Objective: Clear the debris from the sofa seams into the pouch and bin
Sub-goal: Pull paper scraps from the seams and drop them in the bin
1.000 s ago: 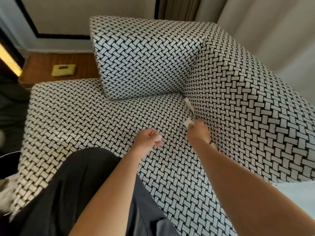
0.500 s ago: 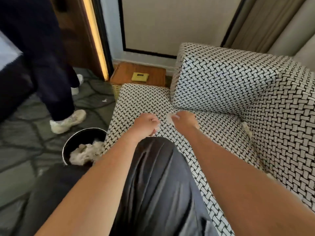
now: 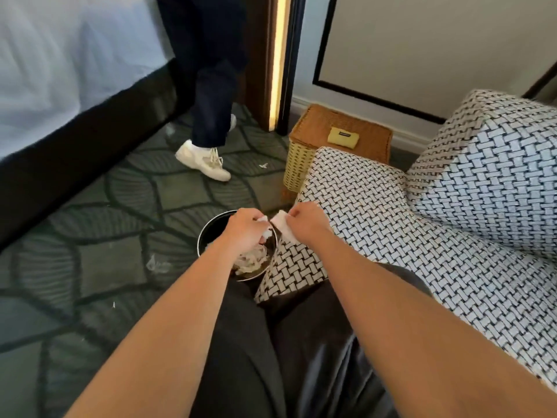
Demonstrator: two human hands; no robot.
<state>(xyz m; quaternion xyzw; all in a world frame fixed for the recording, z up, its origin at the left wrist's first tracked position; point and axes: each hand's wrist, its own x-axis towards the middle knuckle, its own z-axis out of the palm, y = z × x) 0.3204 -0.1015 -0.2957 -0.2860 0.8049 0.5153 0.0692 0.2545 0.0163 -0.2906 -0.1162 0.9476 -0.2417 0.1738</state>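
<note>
Both hands are pinching white paper scraps. Left hand (image 3: 245,229) fingers are clamping one scrap (image 3: 265,233) over the bin (image 3: 208,233); right hand (image 3: 304,223) fingers are clamping another (image 3: 281,226) beside it.

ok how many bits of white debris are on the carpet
4 that I can see: one near the wicker basket, one left of the bin, two tiny. More may be hidden.

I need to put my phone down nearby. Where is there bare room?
The sofa seat is bare between the back cushion and its front edge. The wicker table has room around the yellow pouch. The bin is crowded with scraps, both hands over it.
</note>
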